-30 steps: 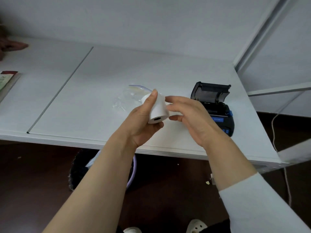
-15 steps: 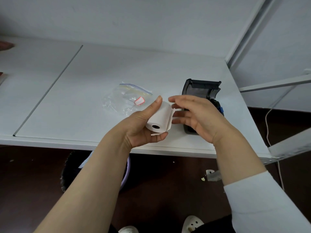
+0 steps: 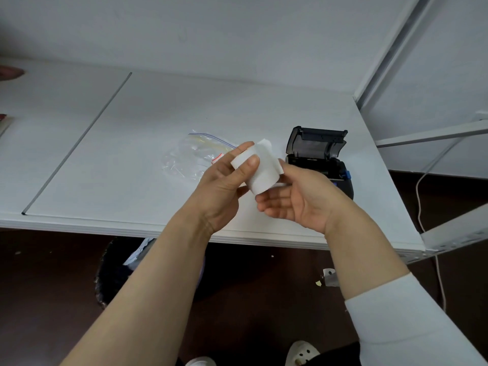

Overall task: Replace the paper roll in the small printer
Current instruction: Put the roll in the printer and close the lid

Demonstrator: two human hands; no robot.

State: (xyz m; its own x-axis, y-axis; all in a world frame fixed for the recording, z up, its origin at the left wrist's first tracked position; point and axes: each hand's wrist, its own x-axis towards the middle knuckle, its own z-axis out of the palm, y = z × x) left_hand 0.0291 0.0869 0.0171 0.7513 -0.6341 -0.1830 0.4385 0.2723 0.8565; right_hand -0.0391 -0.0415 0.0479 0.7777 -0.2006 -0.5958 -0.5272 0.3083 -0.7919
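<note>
A white paper roll [image 3: 261,170] is held above the white table [image 3: 132,154], with a loose end of paper sticking up at its top. My left hand [image 3: 227,186] grips the roll from the left, thumb across its front. My right hand [image 3: 295,199] cups it from below and the right, fingers touching its lower end. Just behind my right hand stands the small black printer [image 3: 320,159] with its lid raised open; its front part is hidden by my hand.
A clear zip bag [image 3: 190,157] lies on the table left of the roll. White shelf frame posts [image 3: 390,56] rise at the right. A dark bin [image 3: 116,270] stands under the table edge. A cable [image 3: 422,207] hangs at the right.
The roll has been turned in my hands, its core end now out of sight and a loose paper flap showing on top. My right hand has moved under the roll.
</note>
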